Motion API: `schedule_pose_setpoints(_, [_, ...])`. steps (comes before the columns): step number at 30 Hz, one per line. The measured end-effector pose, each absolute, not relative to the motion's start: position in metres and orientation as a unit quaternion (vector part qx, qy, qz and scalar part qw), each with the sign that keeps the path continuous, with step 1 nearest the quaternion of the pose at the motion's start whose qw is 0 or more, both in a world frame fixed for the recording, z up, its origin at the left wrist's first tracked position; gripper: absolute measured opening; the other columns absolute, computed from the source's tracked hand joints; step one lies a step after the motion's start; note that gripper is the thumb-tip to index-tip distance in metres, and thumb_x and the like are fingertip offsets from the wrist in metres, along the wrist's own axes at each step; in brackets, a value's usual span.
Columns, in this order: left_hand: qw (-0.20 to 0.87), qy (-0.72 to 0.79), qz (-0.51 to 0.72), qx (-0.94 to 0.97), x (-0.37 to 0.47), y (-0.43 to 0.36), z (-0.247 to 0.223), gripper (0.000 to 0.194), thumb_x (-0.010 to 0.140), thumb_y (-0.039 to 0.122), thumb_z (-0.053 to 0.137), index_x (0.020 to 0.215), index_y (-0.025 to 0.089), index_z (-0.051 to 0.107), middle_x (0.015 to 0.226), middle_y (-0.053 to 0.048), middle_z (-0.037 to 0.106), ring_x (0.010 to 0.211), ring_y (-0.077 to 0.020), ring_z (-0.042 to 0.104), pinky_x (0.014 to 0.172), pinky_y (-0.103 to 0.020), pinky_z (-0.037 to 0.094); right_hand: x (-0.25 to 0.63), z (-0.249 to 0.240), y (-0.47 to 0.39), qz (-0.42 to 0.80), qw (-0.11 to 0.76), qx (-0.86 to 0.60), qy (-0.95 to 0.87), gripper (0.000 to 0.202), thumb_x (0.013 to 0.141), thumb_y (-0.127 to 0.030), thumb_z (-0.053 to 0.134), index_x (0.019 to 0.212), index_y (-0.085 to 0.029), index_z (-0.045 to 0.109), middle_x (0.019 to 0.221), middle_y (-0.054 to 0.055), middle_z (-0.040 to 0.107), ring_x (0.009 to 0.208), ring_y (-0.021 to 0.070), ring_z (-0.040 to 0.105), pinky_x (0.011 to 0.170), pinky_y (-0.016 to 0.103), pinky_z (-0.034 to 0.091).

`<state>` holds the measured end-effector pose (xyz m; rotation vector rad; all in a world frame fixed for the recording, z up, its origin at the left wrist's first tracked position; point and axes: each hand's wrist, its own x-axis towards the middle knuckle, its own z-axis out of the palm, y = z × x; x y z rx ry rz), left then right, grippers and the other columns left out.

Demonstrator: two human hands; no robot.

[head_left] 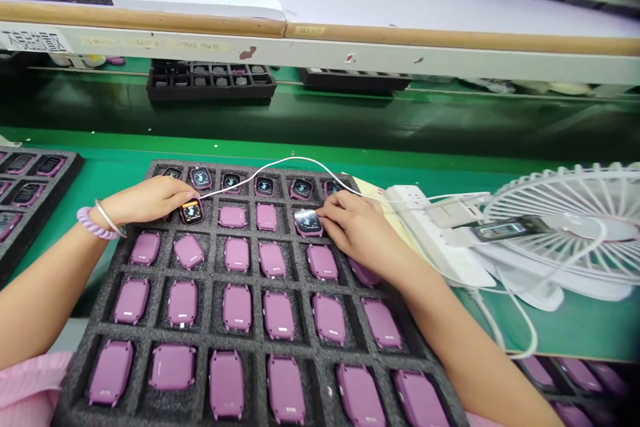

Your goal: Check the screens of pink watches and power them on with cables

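A dark grey foam tray [210,277] holds several purple watch bodies, most with their backs up; those in the far row show their screens. My left hand [157,199] is at the tray's left side, its fingers closed on a watch with a lit orange and black screen [191,211]. A white cable [295,158] arches from beside these fingers towards the right. On the right, my right hand [357,227] has its thumb and fingers pinched at the edge of another watch [308,221], whose screen faces up and reflects light.
Right of the tray are a white power strip [440,237] and a white fan [565,213] with cables. Other trays lie at far left [70,180] and lower right. Across the back runs a shelf [350,57] with papers and a pen.
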<state>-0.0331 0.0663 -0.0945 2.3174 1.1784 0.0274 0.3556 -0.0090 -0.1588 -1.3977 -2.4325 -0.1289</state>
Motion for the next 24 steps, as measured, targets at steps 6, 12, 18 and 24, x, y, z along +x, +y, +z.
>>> schedule_pose_setpoints(6, [0.295, 0.485, 0.057, 0.821, -0.031, 0.065, -0.091, 0.044, 0.089, 0.052, 0.050, 0.102, 0.022, 0.079, 0.106, -0.004, 0.080, 0.096, -0.0234, 0.072, 0.089, -0.031, 0.053, 0.357, -0.161, -0.010, -0.036, 0.177, -0.502, -0.846, 0.027, 0.102, -0.021, 0.048, 0.096, -0.021, 0.074, 0.096, 0.009, 0.065, 0.091, 0.0263, 0.062, 0.085, 0.041, 0.043])
schedule_pose_setpoints(12, [0.292, 0.530, 0.202, 0.770, 0.003, 0.044, -0.086, 0.024, 0.085, 0.039, 0.067, 0.093, 0.020, 0.079, 0.093, -0.004, 0.078, 0.082, -0.0216, 0.068, 0.079, -0.034, 0.053, 0.357, -0.160, -0.008, -0.028, 0.189, -0.513, -0.837, 0.029, 0.104, -0.024, 0.048, 0.097, -0.020, 0.076, 0.094, 0.010, 0.067, 0.087, 0.0264, 0.064, 0.080, 0.041, 0.047])
schedule_pose_setpoints(18, [0.246, 0.474, 0.129, 0.835, 0.052, 0.026, -0.098, 0.008, 0.088, 0.020, 0.068, 0.089, 0.019, 0.076, 0.089, -0.002, 0.075, 0.088, -0.0217, 0.066, 0.091, -0.038, 0.049, 0.360, -0.156, -0.010, -0.025, 0.234, -0.517, -0.823, 0.028, 0.105, -0.025, 0.049, 0.100, -0.019, 0.076, 0.097, 0.011, 0.066, 0.089, 0.0279, 0.066, 0.079, 0.042, 0.052])
schedule_pose_setpoints(24, [0.246, 0.505, 0.127, 0.818, 0.050, 0.027, -0.104, 0.007, 0.093, 0.021, 0.063, 0.092, 0.019, 0.070, 0.091, -0.002, 0.074, 0.083, -0.0213, 0.064, 0.088, -0.037, 0.049, 0.363, -0.157, -0.009, 0.021, 0.246, -0.503, -0.829, 0.025, 0.103, -0.023, 0.052, 0.098, -0.018, 0.075, 0.096, 0.011, 0.064, 0.088, 0.0268, 0.065, 0.077, 0.039, 0.054])
